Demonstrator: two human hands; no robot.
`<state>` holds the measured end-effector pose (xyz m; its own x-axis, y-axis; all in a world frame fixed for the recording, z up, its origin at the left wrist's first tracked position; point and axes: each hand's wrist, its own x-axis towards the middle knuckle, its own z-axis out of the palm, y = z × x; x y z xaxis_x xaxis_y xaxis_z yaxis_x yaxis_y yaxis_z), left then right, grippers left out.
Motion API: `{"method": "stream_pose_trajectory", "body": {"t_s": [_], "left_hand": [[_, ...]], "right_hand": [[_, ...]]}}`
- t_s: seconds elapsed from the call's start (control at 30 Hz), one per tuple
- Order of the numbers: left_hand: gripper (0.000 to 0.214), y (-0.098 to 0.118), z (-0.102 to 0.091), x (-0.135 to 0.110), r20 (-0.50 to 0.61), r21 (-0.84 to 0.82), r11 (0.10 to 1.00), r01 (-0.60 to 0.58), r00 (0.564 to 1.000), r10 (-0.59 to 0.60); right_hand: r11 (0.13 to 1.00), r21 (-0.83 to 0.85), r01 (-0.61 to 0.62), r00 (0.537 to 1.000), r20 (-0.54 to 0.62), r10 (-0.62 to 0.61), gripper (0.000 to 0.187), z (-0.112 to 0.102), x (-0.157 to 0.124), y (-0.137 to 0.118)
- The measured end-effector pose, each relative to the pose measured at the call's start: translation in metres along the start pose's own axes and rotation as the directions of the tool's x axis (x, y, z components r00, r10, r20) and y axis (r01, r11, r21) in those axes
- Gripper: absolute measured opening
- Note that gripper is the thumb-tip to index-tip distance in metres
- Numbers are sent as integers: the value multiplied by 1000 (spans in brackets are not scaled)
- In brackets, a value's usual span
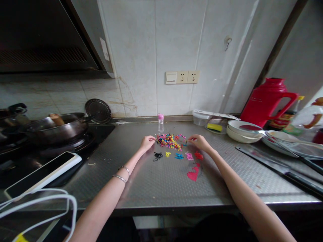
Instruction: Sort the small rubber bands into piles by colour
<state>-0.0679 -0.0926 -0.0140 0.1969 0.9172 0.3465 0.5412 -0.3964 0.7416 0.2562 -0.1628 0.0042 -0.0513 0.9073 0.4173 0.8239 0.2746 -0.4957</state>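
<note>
A heap of tiny multicoloured pieces (pixel 169 141), which look like small rubber bands, lies on the metal counter. My left hand (pixel 147 143) is at the heap's left edge, thumb and fingertips pinched together. On the heap's right side my right hand (pixel 200 142) is also closed in a pinch. Whatever is between the fingertips of either hand is too small to make out. In front of the heap lie little single-colour piles: black (pixel 158 155), yellow (pixel 168 154), blue (pixel 179 156), pink (pixel 189 156) and red (pixel 198 155). Behind it stands a small clear bottle (pixel 160 126) with a pink cap.
A torn red scrap (pixel 193 174) lies nearer the counter's front. To the left are a pan (pixel 58 129) on the stove and a white device (pixel 44 173) with cables. A red thermos (pixel 264 101), bowls (pixel 243 136) and a long knife (pixel 262 162) are on the right.
</note>
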Motion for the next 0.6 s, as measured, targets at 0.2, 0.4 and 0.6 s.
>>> {"method": "stream_pose_trajectory", "body": {"t_s": [0.2, 0.4, 0.6], "left_hand": [[23, 19, 0, -9, 62, 175, 931, -319, 948, 313], [36, 45, 15, -13, 275, 293, 806, -514, 853, 444], [34, 59, 27, -5, 295, 228, 838, -495, 856, 425]], "right_hand": [[999, 46, 12, 1000, -12, -12, 26, -3, -1, -9], [1000, 13, 19, 1000, 13, -19, 27, -3, -1, -11], [999, -31, -10, 1000, 19, 10, 29, -3, 0, -8]]}}
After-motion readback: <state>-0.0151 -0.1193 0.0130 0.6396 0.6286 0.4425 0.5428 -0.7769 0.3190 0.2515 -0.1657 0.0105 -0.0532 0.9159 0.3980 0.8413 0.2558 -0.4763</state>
